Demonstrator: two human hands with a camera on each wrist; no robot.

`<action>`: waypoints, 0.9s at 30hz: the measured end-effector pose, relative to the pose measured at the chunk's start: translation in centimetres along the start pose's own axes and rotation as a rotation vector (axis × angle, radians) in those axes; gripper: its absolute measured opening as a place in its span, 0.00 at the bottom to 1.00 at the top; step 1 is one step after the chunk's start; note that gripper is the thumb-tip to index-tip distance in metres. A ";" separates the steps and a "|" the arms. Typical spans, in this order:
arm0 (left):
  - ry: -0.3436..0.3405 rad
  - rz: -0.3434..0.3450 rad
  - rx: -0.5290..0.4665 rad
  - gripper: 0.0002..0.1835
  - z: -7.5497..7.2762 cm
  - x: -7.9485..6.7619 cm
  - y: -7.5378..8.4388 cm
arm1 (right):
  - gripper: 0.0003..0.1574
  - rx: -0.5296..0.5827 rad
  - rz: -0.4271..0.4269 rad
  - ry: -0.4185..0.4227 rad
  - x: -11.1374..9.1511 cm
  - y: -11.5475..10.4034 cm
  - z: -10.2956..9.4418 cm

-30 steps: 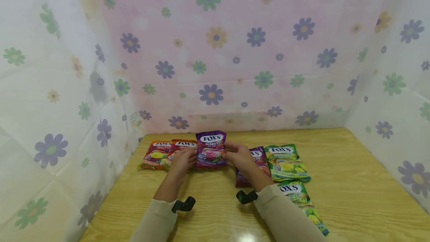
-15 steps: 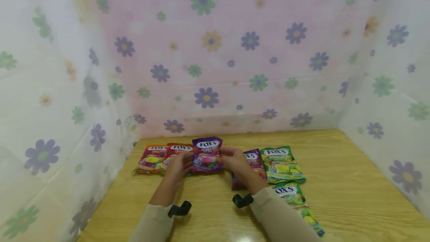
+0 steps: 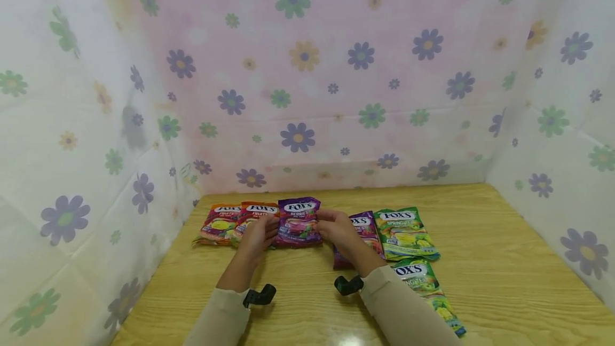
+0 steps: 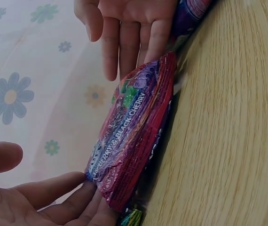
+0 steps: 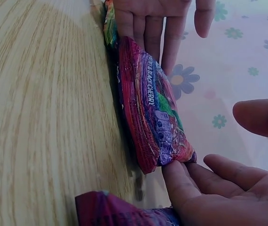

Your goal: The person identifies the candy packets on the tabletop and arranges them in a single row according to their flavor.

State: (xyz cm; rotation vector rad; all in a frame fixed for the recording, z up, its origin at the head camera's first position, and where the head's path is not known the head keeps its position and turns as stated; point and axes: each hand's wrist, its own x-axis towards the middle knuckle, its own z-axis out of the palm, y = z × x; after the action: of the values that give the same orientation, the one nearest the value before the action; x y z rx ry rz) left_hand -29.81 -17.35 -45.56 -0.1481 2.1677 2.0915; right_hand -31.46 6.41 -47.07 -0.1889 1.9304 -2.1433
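Note:
A purple Fox's Berries candy bag (image 3: 299,222) lies near the back of the table between my two hands. My left hand (image 3: 257,236) touches its left edge with extended fingers, the thumb apart from the bag in the left wrist view. On the opposite edge, my right hand (image 3: 338,233) rests its fingertips against the bag (image 5: 155,108), with its thumb (image 5: 258,115) also held away. A second purple Berries bag (image 3: 369,228) is partly hidden under my right hand and forearm. Left of the middle bag, an orange-red Fruits bag (image 3: 252,212) is partly covered by my left hand.
Another Fruits bag (image 3: 221,226) lies at the far left of the row. To the right are a green Spring Tea bag (image 3: 403,234) and, nearer me, a second green bag (image 3: 432,292) partly behind my right sleeve. Flowered cloth (image 3: 298,95) walls the wooden table (image 3: 302,292).
The middle Berries bag has come down slightly toward the table and toward me, both hands moving with it. My right thumb has come off its front. The other bags stay in place.

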 end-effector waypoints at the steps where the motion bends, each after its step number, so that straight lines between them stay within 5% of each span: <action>1: -0.007 0.000 0.006 0.31 0.0 0.0 0.0 | 0.38 0.001 0.006 0.002 0.0 0.1 0.0; 27: -0.021 -0.047 0.063 0.36 0.3 0.2 0.2 | 0.40 -0.007 0.054 -0.055 -0.1 -0.1 0.0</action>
State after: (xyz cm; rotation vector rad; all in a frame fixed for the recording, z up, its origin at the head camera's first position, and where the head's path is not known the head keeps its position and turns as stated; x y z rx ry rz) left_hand -30.06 -17.00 -45.40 -0.1686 2.1926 1.9889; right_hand -31.41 6.49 -46.96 -0.1929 1.8908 -2.0758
